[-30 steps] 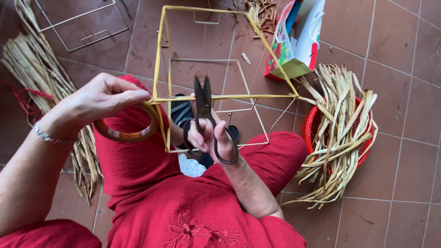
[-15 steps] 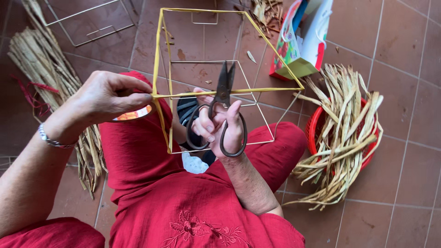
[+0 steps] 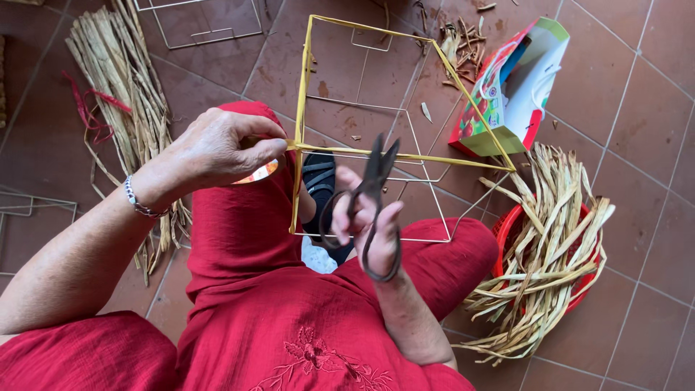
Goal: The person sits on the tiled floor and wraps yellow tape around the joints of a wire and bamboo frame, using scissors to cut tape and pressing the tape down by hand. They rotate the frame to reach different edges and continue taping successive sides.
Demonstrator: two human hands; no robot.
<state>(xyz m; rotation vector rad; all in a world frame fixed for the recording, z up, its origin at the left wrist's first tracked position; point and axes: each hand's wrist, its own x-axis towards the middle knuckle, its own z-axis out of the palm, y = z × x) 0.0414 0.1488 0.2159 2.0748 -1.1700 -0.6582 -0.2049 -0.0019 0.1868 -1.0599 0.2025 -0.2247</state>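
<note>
Pinching a frame corner, the left hand (image 3: 217, 148) has thumb and fingers closed on the yellow strip where it meets the wire frame (image 3: 362, 156); the fingertips hide the joint itself, so how the strip is fastened there is unclear. A reddish round thing just under that hand is mostly covered by the palm, hard to identify. The right hand (image 3: 369, 224) holds dark scissors (image 3: 373, 199) upright, fingers through the loops, blades nearly closed and pointing up just below the frame's front bar; whether the tips touch the strip cannot be told. The frame sits above the red-clad knees, in front of both hands, its far edge near the picture top. A sandal (image 3: 318, 181) beyond the right hand is partly hidden by the knee. Right of the right hand, a red basket (image 3: 590, 289) is mostly buried under straw (image 3: 557, 246). A bag (image 3: 517, 87) lies farther out.

Versus half a second ago: scissors are turned slightly, blades tilted more rightward; left hand stays on the same corner, grip unchanged.
</note>
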